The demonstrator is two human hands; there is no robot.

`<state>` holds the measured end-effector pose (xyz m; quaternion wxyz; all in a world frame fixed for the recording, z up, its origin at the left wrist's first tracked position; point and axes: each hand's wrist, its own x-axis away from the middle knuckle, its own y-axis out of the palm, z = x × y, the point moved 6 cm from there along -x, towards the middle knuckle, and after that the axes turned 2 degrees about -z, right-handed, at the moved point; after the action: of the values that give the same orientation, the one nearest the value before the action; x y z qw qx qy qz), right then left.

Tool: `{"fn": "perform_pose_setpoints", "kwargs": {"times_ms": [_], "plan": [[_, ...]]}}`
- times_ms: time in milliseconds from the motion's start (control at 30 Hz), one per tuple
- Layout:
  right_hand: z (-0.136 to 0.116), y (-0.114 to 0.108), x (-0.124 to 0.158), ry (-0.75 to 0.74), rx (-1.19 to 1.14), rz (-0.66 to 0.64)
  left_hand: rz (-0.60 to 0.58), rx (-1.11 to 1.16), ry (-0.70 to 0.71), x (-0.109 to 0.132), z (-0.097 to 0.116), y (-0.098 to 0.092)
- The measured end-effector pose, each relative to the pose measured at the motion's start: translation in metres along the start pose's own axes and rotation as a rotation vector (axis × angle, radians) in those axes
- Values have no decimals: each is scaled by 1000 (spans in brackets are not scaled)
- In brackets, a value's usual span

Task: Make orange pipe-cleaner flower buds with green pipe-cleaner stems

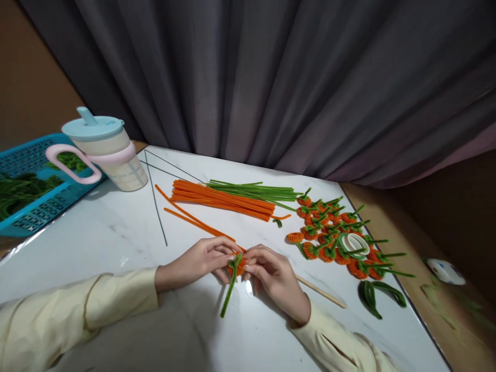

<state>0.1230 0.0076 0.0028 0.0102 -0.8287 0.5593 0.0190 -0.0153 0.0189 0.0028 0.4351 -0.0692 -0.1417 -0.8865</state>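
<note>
Left hand: thumb and fingers pinching the left side of a small fuzzy orange-and-green piece.
Right hand: thumb and fingertips pressed together on the right edge of the same piece; the remaining fingers curl beneath.
Workpiece position: between both hands, just above the near-middle part of the white marbled counter; its green tail hangs toward the wearer.
Orange stock: a bundle of orange stems lies beyond the hands; loose orange stems lie slantwise to its near left.
Green stock: a bundle of green stems, behind and partly beside the orange bundle.
Similar pieces: a cluster of orange pieces with green tails, right of the stems; a white-and-green ring rests among them.
Right foreground: dark green curved pieces lie near the cluster; a wooden stick extends out from behind the right wrist.
Left side: a lidded cup with pink handle; beside it, a blue basket containing leafy greens.
Backdrop: grey curtain behind the counter.
</note>
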Motion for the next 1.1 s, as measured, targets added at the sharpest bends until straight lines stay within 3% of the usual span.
{"fn": "perform_pose_setpoints", "kwargs": {"times_ms": [233,533,800,1100], "plan": [[0,0,0,15,39,-8,-12,-34,0,-1,-2,0],[-8,0,2,-162,340,-10,-16,-114,-12,0,-6,1],[-24,-9,8,-310,441,181,72,-227,205,11,9,-2],[-37,1,21,-453,520,189,127,-639,589,29,26,8]]}}
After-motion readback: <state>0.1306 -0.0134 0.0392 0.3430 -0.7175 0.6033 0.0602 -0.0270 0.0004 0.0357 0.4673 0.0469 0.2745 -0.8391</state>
